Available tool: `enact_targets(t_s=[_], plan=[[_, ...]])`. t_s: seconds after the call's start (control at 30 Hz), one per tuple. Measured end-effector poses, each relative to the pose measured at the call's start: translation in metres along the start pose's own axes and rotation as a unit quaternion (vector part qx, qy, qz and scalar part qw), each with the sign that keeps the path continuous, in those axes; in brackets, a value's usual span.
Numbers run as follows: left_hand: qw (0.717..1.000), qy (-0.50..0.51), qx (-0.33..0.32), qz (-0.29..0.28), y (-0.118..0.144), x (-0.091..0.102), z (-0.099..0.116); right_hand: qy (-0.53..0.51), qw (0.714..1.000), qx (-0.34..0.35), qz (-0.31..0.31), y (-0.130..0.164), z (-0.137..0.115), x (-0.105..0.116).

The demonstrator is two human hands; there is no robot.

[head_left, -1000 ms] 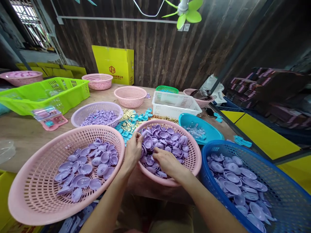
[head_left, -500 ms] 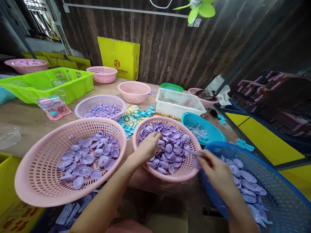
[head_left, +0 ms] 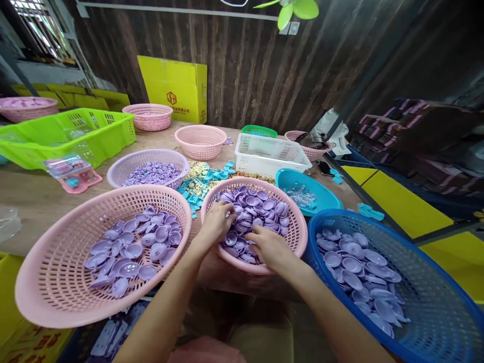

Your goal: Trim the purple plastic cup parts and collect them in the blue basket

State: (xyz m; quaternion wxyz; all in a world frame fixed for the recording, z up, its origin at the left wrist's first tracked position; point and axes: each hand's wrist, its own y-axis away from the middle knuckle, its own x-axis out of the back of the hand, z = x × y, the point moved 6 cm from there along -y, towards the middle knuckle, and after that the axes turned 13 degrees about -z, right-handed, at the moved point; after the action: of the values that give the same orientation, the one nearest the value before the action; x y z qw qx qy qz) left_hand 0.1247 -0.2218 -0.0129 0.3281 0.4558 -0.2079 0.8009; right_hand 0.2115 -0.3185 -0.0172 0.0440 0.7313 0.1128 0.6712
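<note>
In the middle pink basket (head_left: pixel 300 237) lies a heap of purple oval plastic shells (head_left: pixel 251 201), shallow and spoon-like. My left hand (head_left: pixel 217 222) is over the heap's left side, its fingers closed around a purple shell (head_left: pixel 237 209). Beside it, my right hand (head_left: pixel 270 247) reaches in from the front right, fingers apart and touching shells. Similar purple shells (head_left: pixel 130 250) lie in the large pink basket (head_left: pixel 49 272) on the left. More purple shells (head_left: pixel 351 265) fill part of the blue basket (head_left: pixel 427 282) on the right.
Behind stand a lilac basket (head_left: pixel 113 174) of small purple parts, a white basket (head_left: pixel 272 164) and a turquoise tray (head_left: pixel 325 201) of clear pieces. Loose blue and cream parts (head_left: pixel 204 182) lie between. At the left are a green crate (head_left: pixel 109 141) and a pink toy case (head_left: pixel 77 176).
My right hand has moved left from the blue basket's rim into the middle basket and no longer holds a purple piece. My left hand stays at the heap. The view has shifted slightly.
</note>
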Motion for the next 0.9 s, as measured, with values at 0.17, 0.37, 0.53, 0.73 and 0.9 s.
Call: enact_targets(t_s=[0.17, 0.37, 0.53, 0.73, 0.9], plan=[[0.997, 0.055, -0.014, 0.045, 0.007, 0.001, -0.004, 0.078, 0.99, 0.074, -0.092, -0.045, -0.028, -0.017], [0.999, 0.032, -0.012, 0.043, 0.009, -0.004, -0.004, 0.104, 0.98, 0.096, -0.143, -0.055, -0.031, -0.027], [1.0, -0.011, -0.009, -0.016, 0.006, -0.011, 0.0, 0.125, 0.982, 0.13, -0.063, -0.025, -0.025, -0.011], [0.994, 0.098, -0.042, -0.011, 0.01, -0.015, 0.013, 0.185, 0.973, 0.135, 0.041, 0.014, -0.014, 0.013], [0.902, 0.408, -0.042, -0.135, 0.019, -0.033, 0.027, 0.179, 0.966, 0.128, 0.134, 0.03, -0.014, 0.028]])
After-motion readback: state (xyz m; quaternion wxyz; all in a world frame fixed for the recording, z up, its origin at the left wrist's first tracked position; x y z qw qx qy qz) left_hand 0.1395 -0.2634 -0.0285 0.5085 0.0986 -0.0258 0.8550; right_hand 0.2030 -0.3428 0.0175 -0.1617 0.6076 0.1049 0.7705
